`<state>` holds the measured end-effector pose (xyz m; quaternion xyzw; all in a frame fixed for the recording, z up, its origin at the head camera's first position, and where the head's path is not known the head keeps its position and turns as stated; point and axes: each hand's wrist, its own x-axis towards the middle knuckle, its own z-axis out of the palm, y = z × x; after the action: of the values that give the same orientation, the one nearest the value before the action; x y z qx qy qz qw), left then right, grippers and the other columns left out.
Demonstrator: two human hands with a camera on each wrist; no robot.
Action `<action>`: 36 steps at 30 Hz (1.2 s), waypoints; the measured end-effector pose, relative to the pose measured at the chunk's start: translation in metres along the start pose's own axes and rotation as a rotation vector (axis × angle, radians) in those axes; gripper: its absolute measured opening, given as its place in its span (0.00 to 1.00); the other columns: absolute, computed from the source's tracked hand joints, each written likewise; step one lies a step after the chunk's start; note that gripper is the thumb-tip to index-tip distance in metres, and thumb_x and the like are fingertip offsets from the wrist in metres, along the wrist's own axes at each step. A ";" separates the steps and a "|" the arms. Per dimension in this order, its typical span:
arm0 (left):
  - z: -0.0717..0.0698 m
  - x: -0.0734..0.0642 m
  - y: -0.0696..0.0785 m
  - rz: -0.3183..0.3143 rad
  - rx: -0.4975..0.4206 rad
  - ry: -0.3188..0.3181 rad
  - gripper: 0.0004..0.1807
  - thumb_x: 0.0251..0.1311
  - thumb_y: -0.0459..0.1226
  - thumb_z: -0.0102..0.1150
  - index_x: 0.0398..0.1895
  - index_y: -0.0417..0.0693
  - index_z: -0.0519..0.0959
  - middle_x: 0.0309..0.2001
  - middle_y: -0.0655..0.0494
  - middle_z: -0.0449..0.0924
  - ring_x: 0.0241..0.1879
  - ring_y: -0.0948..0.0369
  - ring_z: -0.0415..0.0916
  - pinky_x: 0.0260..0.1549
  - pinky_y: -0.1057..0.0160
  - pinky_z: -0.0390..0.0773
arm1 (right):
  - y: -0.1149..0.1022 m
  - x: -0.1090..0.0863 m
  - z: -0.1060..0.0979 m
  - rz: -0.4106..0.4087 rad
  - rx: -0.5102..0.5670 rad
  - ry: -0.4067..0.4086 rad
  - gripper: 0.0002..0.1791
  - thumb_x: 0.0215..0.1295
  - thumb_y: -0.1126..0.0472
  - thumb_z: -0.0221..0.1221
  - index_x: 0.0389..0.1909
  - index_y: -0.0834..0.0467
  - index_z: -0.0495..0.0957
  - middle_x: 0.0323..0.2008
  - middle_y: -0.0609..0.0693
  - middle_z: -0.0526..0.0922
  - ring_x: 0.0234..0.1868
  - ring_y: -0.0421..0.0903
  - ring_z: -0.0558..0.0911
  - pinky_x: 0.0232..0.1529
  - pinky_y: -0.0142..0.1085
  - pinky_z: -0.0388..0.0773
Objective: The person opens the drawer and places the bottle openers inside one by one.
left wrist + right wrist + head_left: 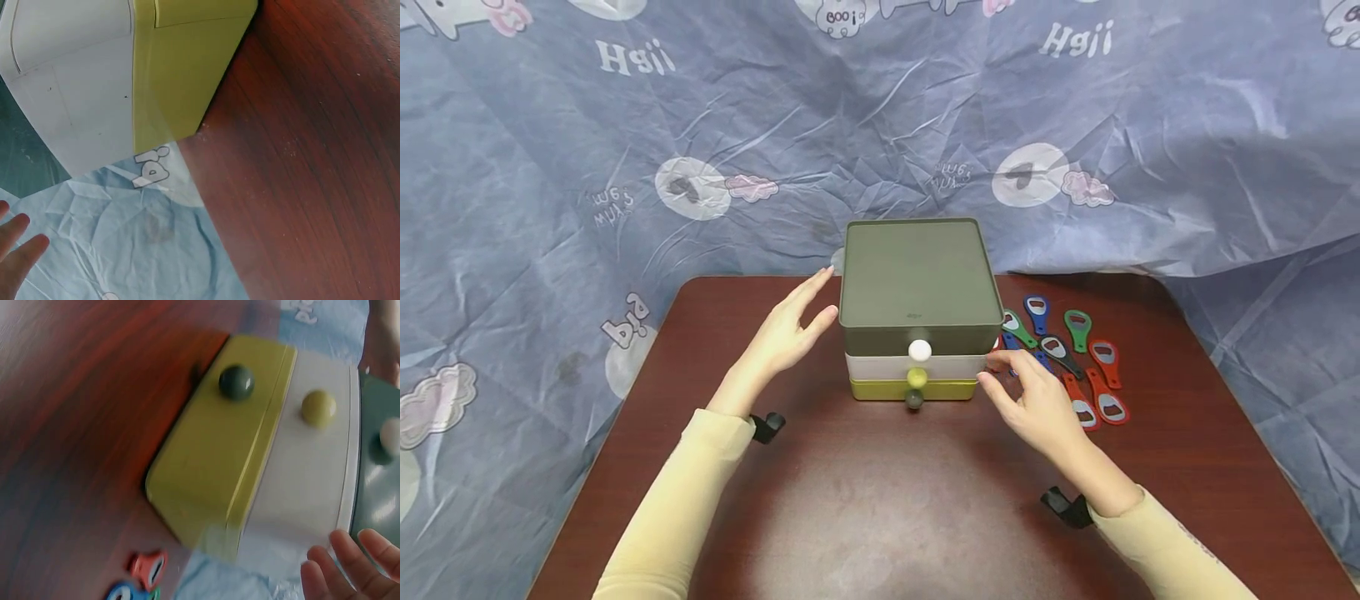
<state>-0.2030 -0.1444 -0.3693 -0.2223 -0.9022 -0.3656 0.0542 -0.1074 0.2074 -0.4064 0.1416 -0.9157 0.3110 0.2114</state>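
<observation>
A stack of three drawer boxes stands on the table: a dark green box on top, a white box in the middle, a yellow-green box at the bottom. Round knobs line their fronts: a white knob, a yellow knob and a dark green knob. My left hand is held beside the stack's left side, fingers extended and holding nothing. Close by the right front corner, my right hand has its fingers loosely bent; its fingertips are right near the white box.
Several bottle openers with coloured rims lie to the right of the stack, among them a green opener, a blue opener and a red opener. A printed blue cloth hangs behind the brown table.
</observation>
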 end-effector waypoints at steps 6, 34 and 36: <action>0.002 0.010 0.003 -0.030 -0.093 -0.001 0.32 0.72 0.53 0.47 0.78 0.62 0.56 0.77 0.57 0.57 0.76 0.55 0.53 0.74 0.47 0.56 | -0.019 0.003 0.022 0.071 0.159 -0.112 0.15 0.65 0.56 0.64 0.50 0.57 0.79 0.37 0.48 0.86 0.33 0.41 0.83 0.34 0.37 0.83; 0.013 0.023 0.009 -0.076 -0.335 -0.006 0.30 0.73 0.41 0.50 0.77 0.54 0.58 0.73 0.45 0.62 0.72 0.51 0.62 0.69 0.47 0.66 | -0.075 0.030 0.053 0.779 1.201 -0.245 0.18 0.77 0.53 0.48 0.55 0.63 0.69 0.31 0.42 0.85 0.31 0.36 0.79 0.33 0.25 0.76; 0.008 0.020 0.019 -0.087 -0.331 -0.014 0.30 0.74 0.39 0.49 0.77 0.50 0.57 0.73 0.42 0.61 0.72 0.49 0.61 0.69 0.46 0.66 | -0.076 0.032 0.053 0.794 1.239 -0.237 0.15 0.78 0.54 0.47 0.53 0.62 0.69 0.30 0.43 0.85 0.32 0.36 0.79 0.33 0.24 0.76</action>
<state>-0.2120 -0.1192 -0.3579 -0.1912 -0.8387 -0.5098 -0.0054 -0.1210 0.1115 -0.3905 -0.0741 -0.5716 0.8058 -0.1357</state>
